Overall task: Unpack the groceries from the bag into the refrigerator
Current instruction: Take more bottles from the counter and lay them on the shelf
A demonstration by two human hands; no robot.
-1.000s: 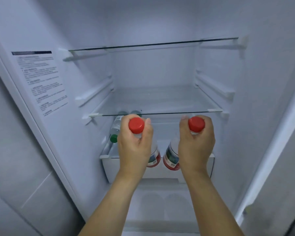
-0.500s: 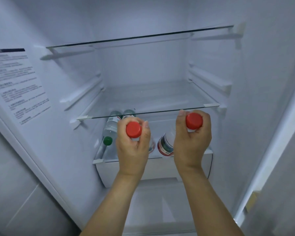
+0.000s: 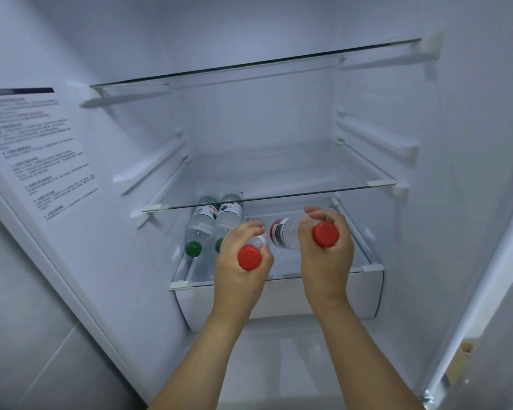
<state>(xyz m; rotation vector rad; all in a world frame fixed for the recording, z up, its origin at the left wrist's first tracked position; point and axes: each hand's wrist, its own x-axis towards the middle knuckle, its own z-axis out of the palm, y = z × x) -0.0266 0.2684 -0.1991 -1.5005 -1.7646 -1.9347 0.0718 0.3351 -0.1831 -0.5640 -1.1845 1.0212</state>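
Both hands reach into the open refrigerator, each with a clear red-capped water bottle. My left hand (image 3: 242, 261) grips the neck of one bottle (image 3: 249, 257), its cap toward me and its body mostly hidden by the fingers. My right hand (image 3: 326, 247) grips the second red-capped bottle (image 3: 285, 232), which points into the fridge with its red label showing. Both bottles are tilted nearly flat just above the low glass shelf (image 3: 367, 266) over the white drawer. Two green-capped bottles (image 3: 202, 226) lie side by side on that shelf's left part.
A glass shelf (image 3: 279, 196) sits just above the hands and another (image 3: 249, 66) higher up. White rails line both side walls. A printed label (image 3: 39, 152) covers the left inner wall. The white drawer front (image 3: 279, 294) lies below the bottles.
Both hands have lowered and pushed the red-capped bottles farther in, tipping them toward lying flat under the middle glass shelf. The view has moved closer to the fridge.
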